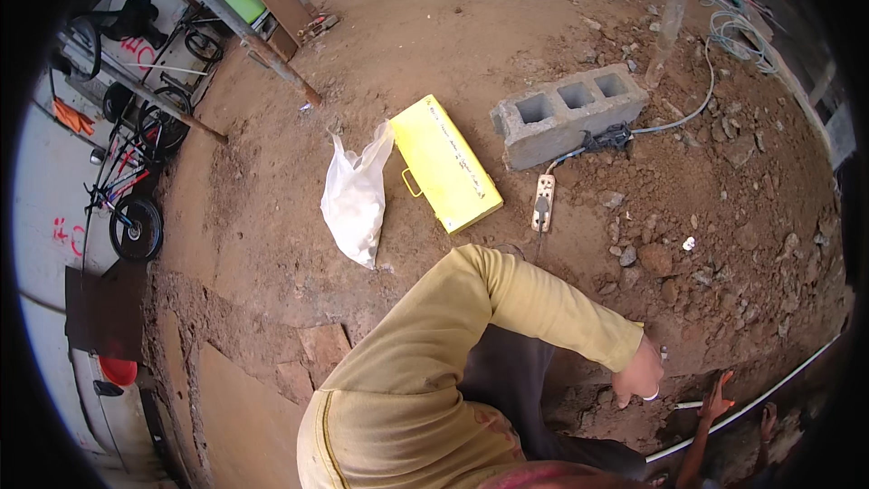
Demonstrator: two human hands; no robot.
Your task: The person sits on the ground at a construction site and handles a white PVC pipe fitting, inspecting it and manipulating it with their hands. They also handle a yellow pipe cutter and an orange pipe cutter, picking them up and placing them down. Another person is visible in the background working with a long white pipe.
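Observation:
My left arm, in a yellow long sleeve, bends across my dark-trousered knee. My left hand reaches down over the dug soil, its fingers bent together. A small white piece shows at the fingers; what they hold is not clear. My right hand is not in view. Beyond my left hand, another person's two bare hands show: one hand with fingers raised beside a short white rod, the other hand farther right. A long thin white pipe slants past them.
Ahead on the dirt lie a white plastic bag, a yellow metal case, a power strip with a plug in it, and a hollow concrete block. Rubble covers the right side. Wooden posts and bicycles stand around.

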